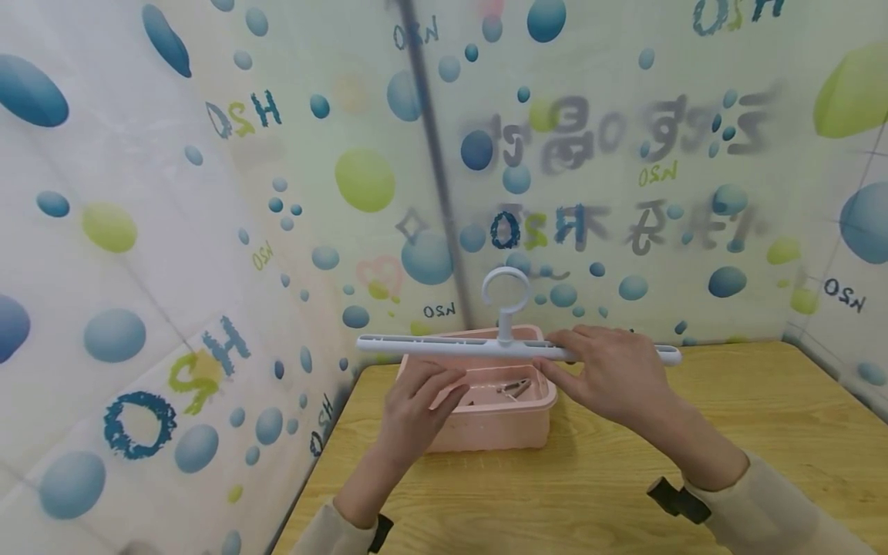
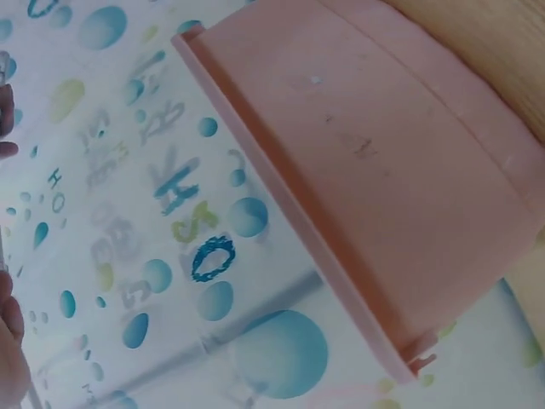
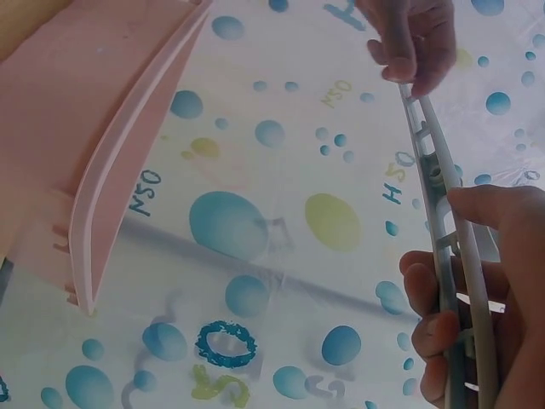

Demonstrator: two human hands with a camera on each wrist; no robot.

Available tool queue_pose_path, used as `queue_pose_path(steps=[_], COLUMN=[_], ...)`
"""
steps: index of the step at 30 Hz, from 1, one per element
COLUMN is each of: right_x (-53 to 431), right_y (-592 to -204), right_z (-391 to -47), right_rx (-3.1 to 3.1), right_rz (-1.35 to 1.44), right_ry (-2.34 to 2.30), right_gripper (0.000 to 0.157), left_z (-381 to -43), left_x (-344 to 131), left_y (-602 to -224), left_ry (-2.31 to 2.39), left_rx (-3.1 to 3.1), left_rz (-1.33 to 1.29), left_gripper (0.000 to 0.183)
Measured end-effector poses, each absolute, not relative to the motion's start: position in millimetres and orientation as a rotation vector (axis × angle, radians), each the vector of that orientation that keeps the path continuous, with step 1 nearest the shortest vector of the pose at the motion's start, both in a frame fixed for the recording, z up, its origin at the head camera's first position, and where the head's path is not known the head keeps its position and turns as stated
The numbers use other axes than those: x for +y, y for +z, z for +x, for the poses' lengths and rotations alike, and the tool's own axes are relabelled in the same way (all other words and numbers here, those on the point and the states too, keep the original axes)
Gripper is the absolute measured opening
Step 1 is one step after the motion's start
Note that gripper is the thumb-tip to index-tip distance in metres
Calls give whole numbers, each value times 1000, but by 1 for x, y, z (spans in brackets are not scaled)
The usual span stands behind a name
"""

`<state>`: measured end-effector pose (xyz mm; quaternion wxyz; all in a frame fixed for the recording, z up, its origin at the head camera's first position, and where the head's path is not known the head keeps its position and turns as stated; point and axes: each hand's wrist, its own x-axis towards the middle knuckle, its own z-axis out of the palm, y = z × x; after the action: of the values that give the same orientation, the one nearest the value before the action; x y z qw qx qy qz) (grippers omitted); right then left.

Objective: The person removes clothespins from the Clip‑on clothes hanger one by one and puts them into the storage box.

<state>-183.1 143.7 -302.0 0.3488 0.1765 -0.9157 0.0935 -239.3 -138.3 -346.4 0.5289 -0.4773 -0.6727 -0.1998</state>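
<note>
A pale blue-white bar-shaped hanger (image 1: pixel 444 347) with a round hook (image 1: pixel 506 290) is held level above a pink plastic basket. My right hand (image 1: pixel 617 378) grips it right of the hook; in the right wrist view, fingers and thumb wrap round the slotted bar (image 3: pixel 446 247). My left hand (image 1: pixel 419 408) hovers below the bar's left half, in front of the basket, with relaxed, bent fingers and nothing visible in them. Seen from the right wrist, the left hand (image 3: pixel 417 43) overlaps the bar's far end; whether it touches is unclear.
The pink basket (image 1: pixel 486 432) stands at the back of a wooden table (image 1: pixel 624 493), several small clips (image 1: pixel 515 388) inside it. Behind and to the left hang curtains (image 1: pixel 291 193) printed with blue and green dots. The basket's wall (image 2: pixel 358 153) fills much of the left wrist view.
</note>
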Motion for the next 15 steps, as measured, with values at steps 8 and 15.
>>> queue_pose_path(steps=[8,15], right_x=[145,144], right_y=[-303,-305], right_z=[-183,-182], right_rx=[-2377,-2402], right_rz=[463,467], right_ry=[253,257], right_gripper=[38,37], left_z=[-234,-232], left_x=[-128,-126], left_y=[-328,-322], left_ry=[-340,-280], left_rx=[-1309,-1364], left_rz=[-1069,-982], left_gripper=[13,17])
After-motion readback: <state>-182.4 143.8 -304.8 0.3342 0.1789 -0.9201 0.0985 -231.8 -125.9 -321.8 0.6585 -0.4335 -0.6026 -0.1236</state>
